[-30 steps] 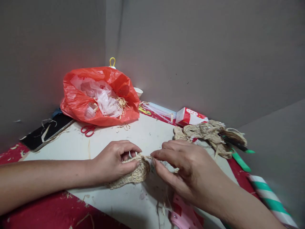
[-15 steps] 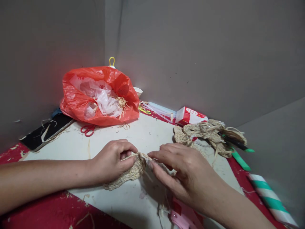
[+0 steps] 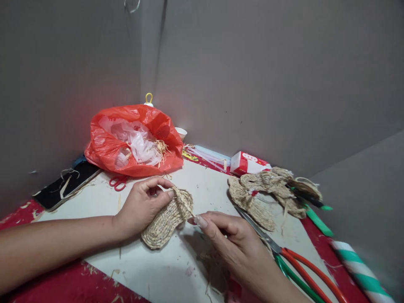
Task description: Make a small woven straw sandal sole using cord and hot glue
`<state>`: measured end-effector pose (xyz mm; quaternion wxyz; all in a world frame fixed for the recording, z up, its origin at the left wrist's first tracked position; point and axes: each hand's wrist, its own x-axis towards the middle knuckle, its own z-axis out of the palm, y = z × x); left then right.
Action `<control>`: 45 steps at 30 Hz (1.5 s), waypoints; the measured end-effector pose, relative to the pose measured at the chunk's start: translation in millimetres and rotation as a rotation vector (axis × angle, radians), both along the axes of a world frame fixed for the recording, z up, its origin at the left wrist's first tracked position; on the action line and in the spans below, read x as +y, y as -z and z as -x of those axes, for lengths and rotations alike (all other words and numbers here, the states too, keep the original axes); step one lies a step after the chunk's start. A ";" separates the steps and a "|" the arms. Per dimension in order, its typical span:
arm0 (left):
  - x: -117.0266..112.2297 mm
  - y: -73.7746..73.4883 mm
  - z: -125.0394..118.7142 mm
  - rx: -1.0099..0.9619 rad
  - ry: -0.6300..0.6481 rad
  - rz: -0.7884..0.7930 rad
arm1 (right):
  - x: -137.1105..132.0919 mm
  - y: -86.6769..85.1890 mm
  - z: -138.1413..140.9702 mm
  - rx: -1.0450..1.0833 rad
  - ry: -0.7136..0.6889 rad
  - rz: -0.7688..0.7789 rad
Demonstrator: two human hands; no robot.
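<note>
My left hand [image 3: 147, 206] pinches the upper edge of a small woven straw slipper [image 3: 162, 225], made of coiled straw cord in a sole shape with a strap band across its top end. Between thumb and forefinger, my right hand [image 3: 221, 235] grips a short straw strand [image 3: 191, 212] at the slipper's right side. The slipper is held tilted above the white board. Large scissors [image 3: 303, 269] with red and green handles lie beside my right wrist, blades toward the pile of straw slippers [image 3: 261, 189].
A red plastic bag [image 3: 135, 139] holding straw scraps stands at the back left, with small red scissors [image 3: 118, 182] and a phone [image 3: 67, 185] near it. Behind the slippers sits a red and white box [image 3: 249, 163]. A green-striped roll [image 3: 361, 269] lies far right on the white board's [image 3: 170, 273] red surround.
The slipper has turned so its broad face shows. My right hand has moved down and slightly back, pinching the strand. The large scissors now show, and the view has tilted up.
</note>
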<state>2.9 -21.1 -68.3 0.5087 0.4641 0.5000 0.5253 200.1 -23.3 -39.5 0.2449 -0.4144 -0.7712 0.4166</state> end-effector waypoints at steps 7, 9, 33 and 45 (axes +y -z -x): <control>1.8 -3.0 0.2 -0.095 -0.025 0.056 | -1.0 4.7 0.6 0.117 0.089 0.203; 1.7 -5.5 0.1 -0.110 -0.049 0.070 | -0.4 4.8 0.2 0.130 0.110 0.228; -6.2 -8.2 -0.7 -0.380 0.041 0.160 | 0.1 23.9 -7.2 0.135 0.098 -0.332; -8.8 -4.6 -3.0 -0.525 0.115 0.258 | -1.2 15.8 -7.7 0.163 0.044 0.072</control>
